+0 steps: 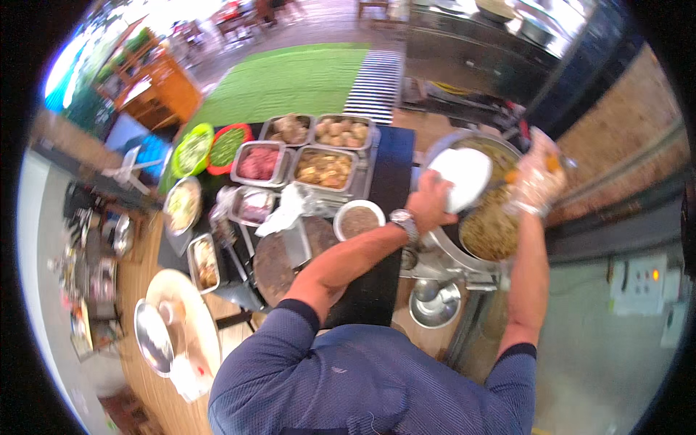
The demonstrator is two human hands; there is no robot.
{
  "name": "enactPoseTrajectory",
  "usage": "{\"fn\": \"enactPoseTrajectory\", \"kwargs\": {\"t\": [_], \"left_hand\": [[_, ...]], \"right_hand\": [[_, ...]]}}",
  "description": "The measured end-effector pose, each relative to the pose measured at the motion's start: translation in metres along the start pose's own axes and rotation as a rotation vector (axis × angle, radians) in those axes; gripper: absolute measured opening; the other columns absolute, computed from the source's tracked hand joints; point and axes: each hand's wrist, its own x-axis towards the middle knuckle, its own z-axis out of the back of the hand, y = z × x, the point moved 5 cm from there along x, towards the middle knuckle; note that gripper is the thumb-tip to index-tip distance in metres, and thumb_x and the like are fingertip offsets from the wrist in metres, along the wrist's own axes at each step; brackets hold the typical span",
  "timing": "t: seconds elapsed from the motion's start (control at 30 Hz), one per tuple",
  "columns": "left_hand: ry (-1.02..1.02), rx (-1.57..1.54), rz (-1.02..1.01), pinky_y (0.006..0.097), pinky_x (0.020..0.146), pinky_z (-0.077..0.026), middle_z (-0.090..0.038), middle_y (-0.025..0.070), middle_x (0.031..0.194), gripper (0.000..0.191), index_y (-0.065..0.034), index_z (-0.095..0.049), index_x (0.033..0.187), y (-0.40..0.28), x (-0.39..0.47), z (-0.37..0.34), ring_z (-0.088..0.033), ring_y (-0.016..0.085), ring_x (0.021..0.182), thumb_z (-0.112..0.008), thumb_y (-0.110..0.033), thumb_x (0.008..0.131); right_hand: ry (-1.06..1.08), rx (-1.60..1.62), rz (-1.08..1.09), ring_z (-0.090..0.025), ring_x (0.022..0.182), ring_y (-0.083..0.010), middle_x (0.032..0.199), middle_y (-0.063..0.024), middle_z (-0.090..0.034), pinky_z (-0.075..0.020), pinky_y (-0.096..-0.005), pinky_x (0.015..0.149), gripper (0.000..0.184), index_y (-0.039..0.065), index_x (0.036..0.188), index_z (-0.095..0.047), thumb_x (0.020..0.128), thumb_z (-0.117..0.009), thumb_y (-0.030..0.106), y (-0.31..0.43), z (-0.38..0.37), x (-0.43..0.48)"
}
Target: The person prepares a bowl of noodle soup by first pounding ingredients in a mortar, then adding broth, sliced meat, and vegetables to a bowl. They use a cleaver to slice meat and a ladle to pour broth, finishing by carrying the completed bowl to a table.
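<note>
My left hand [432, 201], with a metal watch at the wrist, grips a white bowl [465, 176] by its near side. The bowl is held over a large round metal pot [435, 142] of brownish broth, and I cannot see into it. In a clear plastic glove, my right hand [538, 182] closes around an orange-handled utensil [511, 175] above the pot's right side. Its dark shaft reaches down to the left, partly hidden by the bowl. Yellowish-brown food [489, 239] fills the near part of the pot.
Left of the pot, a black table [370, 293] carries a round chopping board [272, 261] with a cleaver [297, 244], and a white bowl of brown food [359, 220]. Farther back stand metal trays of meat [324, 168]. A metal bowl [435, 304] sits below the pot.
</note>
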Motion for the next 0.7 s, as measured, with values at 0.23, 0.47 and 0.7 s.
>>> {"fn": "enactPoseTrajectory", "kwargs": {"t": [0.23,0.47,0.7], "left_hand": [[-0.133,-0.034,-0.264,0.0494,0.094,-0.055,-0.041,0.0238,0.131,0.083,-0.0123,-0.054,0.126,0.0,-0.018,0.016,-0.05,0.045,0.122,-0.096,-0.027,0.055],[-0.401,-0.355,0.119,0.0418,0.105,-0.045,-0.045,0.0202,0.128,0.077,-0.0016,-0.035,0.134,0.013,-0.072,0.068,-0.053,0.033,0.121,-0.08,-0.009,0.072],[-0.341,-0.955,0.36,0.0356,0.089,-0.054,-0.055,0.0155,0.119,0.068,-0.0014,-0.026,0.14,0.024,-0.188,0.127,-0.061,0.022,0.105,-0.065,-0.002,0.085]], "right_hand": [[0.085,0.101,0.044,-0.041,0.053,-0.0045,0.065,0.0056,-0.051,-0.0325,-0.024,0.049,0.017,0.004,0.099,-0.074,0.096,-0.074,0.02,0.02,-0.009,-0.015],[0.097,0.165,0.126,-0.042,0.053,-0.0064,0.067,0.0042,-0.051,-0.0345,-0.0237,0.048,0.013,0.001,0.091,-0.072,0.093,-0.076,0.013,0.104,-0.027,-0.004],[-0.014,0.253,0.369,-0.044,0.055,-0.0045,0.065,0.0033,-0.05,-0.0357,-0.0234,0.049,0.012,0.003,0.092,-0.072,0.096,-0.071,0.013,0.178,0.002,-0.045]]}}
